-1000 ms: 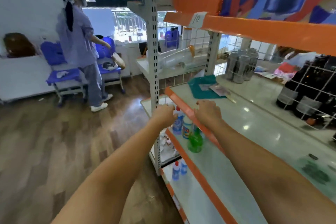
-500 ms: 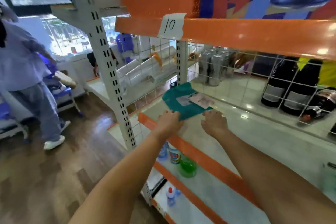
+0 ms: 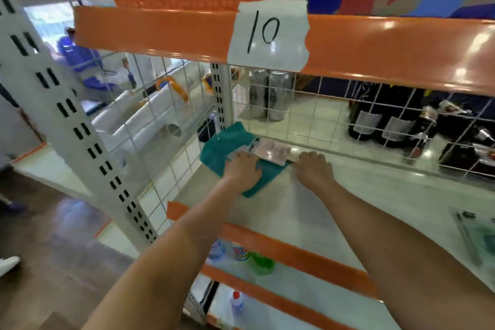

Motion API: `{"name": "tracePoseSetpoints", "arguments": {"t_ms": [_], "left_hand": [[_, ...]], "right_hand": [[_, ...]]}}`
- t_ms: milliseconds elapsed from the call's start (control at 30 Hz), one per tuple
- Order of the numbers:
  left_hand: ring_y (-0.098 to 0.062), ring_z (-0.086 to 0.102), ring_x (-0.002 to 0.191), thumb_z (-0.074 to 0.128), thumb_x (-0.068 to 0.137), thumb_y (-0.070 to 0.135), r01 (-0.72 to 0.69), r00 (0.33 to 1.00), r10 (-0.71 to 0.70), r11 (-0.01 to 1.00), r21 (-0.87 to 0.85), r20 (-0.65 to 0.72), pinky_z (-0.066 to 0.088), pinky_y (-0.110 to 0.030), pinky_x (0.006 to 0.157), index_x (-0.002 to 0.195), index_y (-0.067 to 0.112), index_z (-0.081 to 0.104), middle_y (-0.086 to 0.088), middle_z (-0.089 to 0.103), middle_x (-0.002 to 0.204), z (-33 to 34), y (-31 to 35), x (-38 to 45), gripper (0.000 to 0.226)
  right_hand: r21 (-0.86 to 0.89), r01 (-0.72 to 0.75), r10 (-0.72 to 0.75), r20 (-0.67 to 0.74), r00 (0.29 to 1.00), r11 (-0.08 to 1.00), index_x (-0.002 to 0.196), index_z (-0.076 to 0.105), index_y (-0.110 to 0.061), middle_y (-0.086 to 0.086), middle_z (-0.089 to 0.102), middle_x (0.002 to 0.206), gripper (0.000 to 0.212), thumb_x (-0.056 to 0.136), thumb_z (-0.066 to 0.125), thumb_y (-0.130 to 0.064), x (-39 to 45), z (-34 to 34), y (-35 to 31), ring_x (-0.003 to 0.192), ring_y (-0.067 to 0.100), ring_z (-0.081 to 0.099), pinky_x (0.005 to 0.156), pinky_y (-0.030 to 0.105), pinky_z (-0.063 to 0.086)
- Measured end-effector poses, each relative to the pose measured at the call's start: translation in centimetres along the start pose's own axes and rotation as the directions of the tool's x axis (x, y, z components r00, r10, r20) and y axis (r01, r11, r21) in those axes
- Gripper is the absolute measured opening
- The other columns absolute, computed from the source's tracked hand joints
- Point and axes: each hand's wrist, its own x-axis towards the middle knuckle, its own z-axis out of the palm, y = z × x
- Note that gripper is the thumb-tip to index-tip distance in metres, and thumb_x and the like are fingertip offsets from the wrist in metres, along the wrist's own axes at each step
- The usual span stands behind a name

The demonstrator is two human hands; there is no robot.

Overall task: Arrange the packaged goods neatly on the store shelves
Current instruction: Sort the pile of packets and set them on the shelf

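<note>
I have one view only, the head camera, so nothing overlaps with a second angle. It sits above and just in front of the white shelf (image 3: 308, 211), looking forward and down along both forearms into the bay. The lens is wide: the slotted upright (image 3: 80, 126) left of the shelf bows outward. I am close in; the orange edge with the paper tag marked 10 (image 3: 267, 35) above the shelf fills the upper frame. Through the wire grid (image 3: 334, 115) at the shelf's back I see the far side. Below the shelf, lower tiers show; left of it, wooden floor (image 3: 53, 249).
</note>
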Motion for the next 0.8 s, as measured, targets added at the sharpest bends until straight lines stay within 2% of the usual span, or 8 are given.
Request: {"name": "tracePoseSetpoints", "arguments": {"t_ms": [133,267,433,533,600,667,733,800], "left_hand": [[-0.031,0.039,0.128,0.043,0.098,0.034,-0.043,0.999,0.042,0.997,-0.061,-0.012,0.037,-0.043,0.101,0.135,0.015,0.044,-0.012,0.04,0.142,1.1,-0.6,0.7,0.042],[-0.029,0.039,0.129,0.044,0.097,0.035,-0.042,0.999,0.041,0.999,-0.025,-0.021,0.035,-0.042,0.103,0.135,0.017,0.044,-0.01,0.041,0.141,1.5,-1.2,1.6,0.042],[-0.028,0.043,0.124,0.047,0.095,0.036,-0.022,0.999,0.022,1.0,-0.007,-0.032,0.037,-0.041,0.102,0.13,0.016,0.046,-0.01,0.044,0.136,1.6,-0.7,2.2,0.04],[-0.029,0.042,0.124,0.046,0.095,0.036,0.002,1.0,-0.002,1.0,-0.021,-0.025,0.037,-0.041,0.102,0.129,0.016,0.046,-0.011,0.044,0.137,1.6,-0.5,2.1,0.04],[-0.028,0.041,0.126,0.046,0.095,0.035,0.009,1.0,-0.01,0.999,-0.036,-0.02,0.036,-0.042,0.104,0.131,0.015,0.045,-0.011,0.042,0.139,1.7,-0.4,2.0,0.04],[-0.029,0.038,0.129,0.045,0.096,0.034,0.022,1.0,-0.022,0.999,-0.041,-0.014,0.035,-0.043,0.106,0.134,0.015,0.043,-0.011,0.04,0.142,1.7,-0.2,1.7,0.042],[-0.03,0.035,0.131,0.044,0.096,0.033,0.045,0.999,-0.046,0.998,-0.034,-0.015,0.034,-0.044,0.106,0.137,0.015,0.04,-0.011,0.038,0.144,1.7,0.1,1.3,0.045],[-0.029,0.033,0.133,0.043,0.096,0.033,0.072,0.997,-0.073,0.997,-0.034,-0.023,0.032,-0.044,0.106,0.142,0.016,0.037,-0.01,0.036,0.146,1.8,0.4,0.8,0.048]], "right_hand": [[-0.049,-0.035,0.037,0.033,0.999,0.998,0.136,0.035,-0.013,0.01,0.039,0.138,0.04,0.097,0.04,-0.022,1.8,0.7,0.3,0.128,0.027,0.035,0.101,0.039,0.033],[-0.118,0.03,-0.024,0.047,0.999,0.993,0.134,0.039,-0.01,0.012,0.039,0.139,0.038,0.096,0.042,-0.014,3.5,0.7,-0.1,0.129,0.028,0.036,0.101,0.039,0.035],[-0.068,0.077,-0.071,0.086,0.994,0.995,0.132,0.043,-0.008,0.014,0.044,0.136,0.043,0.092,0.051,-0.021,4.8,0.5,-0.5,0.125,0.03,0.044,0.098,0.036,0.04],[0.05,0.051,-0.06,0.198,0.978,0.997,0.12,0.055,-0.008,0.014,0.057,0.124,0.04,0.09,0.055,-0.033,5.0,-0.3,-0.8,0.113,0.029,0.055,0.086,0.031,0.045],[0.19,-0.003,-0.053,0.29,0.956,0.982,0.114,0.06,-0.007,0.012,0.062,0.115,0.037,0.086,0.062,-0.032,4.8,-1.0,-0.9,0.105,0.027,0.059,0.081,0.03,0.046],[0.382,-0.098,-0.046,0.351,0.935,0.919,0.111,0.059,-0.006,0.011,0.059,0.11,0.037,0.082,0.069,-0.026,4.3,-1.6,-0.7,0.097,0.025,0.058,0.077,0.031,0.048],[0.52,-0.185,-0.049,0.404,0.914,0.834,0.102,0.057,-0.007,0.009,0.054,0.097,0.027,0.082,0.07,-0.02,3.6,-1.9,-0.6,0.081,0.02,0.053,0.061,0.027,0.045],[0.637,-0.286,-0.051,0.457,0.888,0.715,0.098,0.059,-0.005,0.01,0.055,0.092,0.019,0.085,0.068,-0.016,3.1,-2.0,-0.6,0.072,0.018,0.051,0.054,0.025,0.043]]}}
